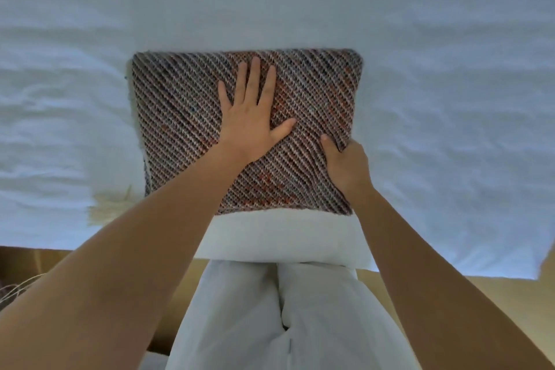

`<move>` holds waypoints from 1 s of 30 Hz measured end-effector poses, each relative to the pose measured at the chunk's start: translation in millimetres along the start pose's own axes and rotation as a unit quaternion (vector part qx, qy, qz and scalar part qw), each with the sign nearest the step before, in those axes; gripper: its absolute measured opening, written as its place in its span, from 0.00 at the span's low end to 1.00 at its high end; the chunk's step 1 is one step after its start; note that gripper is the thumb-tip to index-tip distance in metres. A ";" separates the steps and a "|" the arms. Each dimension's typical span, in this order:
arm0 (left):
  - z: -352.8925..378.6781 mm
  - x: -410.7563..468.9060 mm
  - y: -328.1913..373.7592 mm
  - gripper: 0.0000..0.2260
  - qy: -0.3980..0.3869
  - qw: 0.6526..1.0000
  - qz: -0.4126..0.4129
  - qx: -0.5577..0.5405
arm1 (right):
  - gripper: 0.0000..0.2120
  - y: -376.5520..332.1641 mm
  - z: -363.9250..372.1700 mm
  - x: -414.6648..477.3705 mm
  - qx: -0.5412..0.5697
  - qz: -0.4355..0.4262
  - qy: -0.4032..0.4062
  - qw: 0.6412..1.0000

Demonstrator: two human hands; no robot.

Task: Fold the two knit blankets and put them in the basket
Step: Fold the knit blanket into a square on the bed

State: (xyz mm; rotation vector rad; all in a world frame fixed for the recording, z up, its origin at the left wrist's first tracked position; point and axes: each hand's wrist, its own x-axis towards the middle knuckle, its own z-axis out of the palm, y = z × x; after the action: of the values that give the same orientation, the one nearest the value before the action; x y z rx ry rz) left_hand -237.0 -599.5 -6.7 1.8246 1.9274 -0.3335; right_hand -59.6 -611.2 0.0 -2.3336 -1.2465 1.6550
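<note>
Folded knit blanket [300, 93] lies mid-frame on the white bed [420, 9]; left hand [249, 120] presses it, fingers spread flat. Right hand [345, 165] pinches its right edge.

The folded knit blanket [300, 93] is laid on the bed [435, 39] near its front edge; a fringe [109, 207] is seen at its front-left corner.

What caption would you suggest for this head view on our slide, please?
Left hand flat on a folded knit blanket on a white-sheeted bed, right hand gripping its right edge.
</note>
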 end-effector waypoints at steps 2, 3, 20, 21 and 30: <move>5.0 -14.9 -4.1 0.37 0.013 0.999 0.029 0.011 | 0.22 5.0 9.4 -0.1 -0.054 -0.037 0.060 0.996; 7.9 -22.1 -7.9 0.36 0.012 0.999 0.033 0.016 | 0.22 7.8 11.2 -1.6 -0.074 -0.051 0.084 0.992; 14.8 21.5 -114.6 0.29 0.102 0.994 -0.045 -0.021 | 0.29 -76.3 114.1 36.3 -0.353 -0.396 0.112 0.840; 15.6 22.8 -117.6 0.30 0.100 0.994 -0.039 -0.022 | 0.29 -74.3 115.7 36.9 -0.354 -0.400 0.123 0.837; -1.6 -45.9 -170.3 0.29 0.154 0.969 -0.187 -0.038 | 0.29 -84.6 126.6 11.8 -0.327 -0.347 0.184 0.860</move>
State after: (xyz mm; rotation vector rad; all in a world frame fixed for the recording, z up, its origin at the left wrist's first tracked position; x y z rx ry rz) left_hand -404.8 -654.1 -6.4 1.5264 2.4677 -0.0933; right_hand -209.2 -598.1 -27.5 -1.8749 -2.3982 0.5693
